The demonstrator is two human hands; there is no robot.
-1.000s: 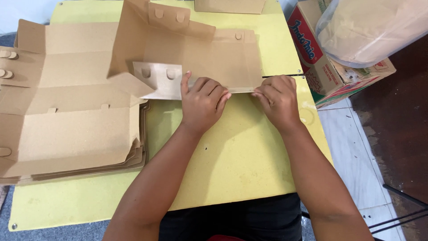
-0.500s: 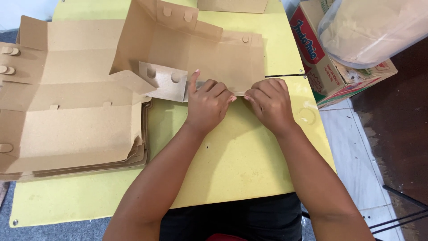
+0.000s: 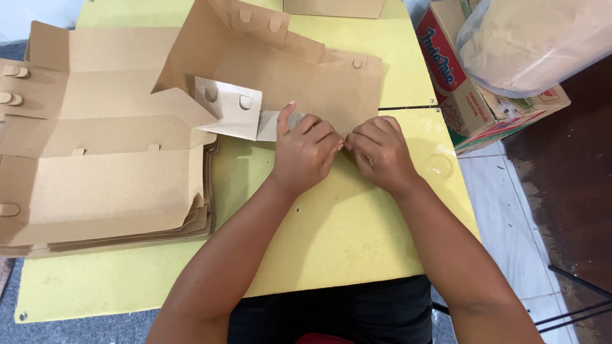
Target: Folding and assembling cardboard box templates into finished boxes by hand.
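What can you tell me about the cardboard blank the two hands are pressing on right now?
The cardboard blank is plain brown die-cut board, partly folded, lying on the yellow table. Its far panel tilts upward and carries small rounded tabs along its edge; a paler flap with two curved slots juts from its left side. The left hand and right hand press side by side on its near edge, fingers bent onto the fold. Its left part overlaps the stack of flat blanks.

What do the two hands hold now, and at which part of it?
Both the left hand and the right hand press on the near edge of the box blank, side by side. Whether the fingers pinch a fold cannot be told.
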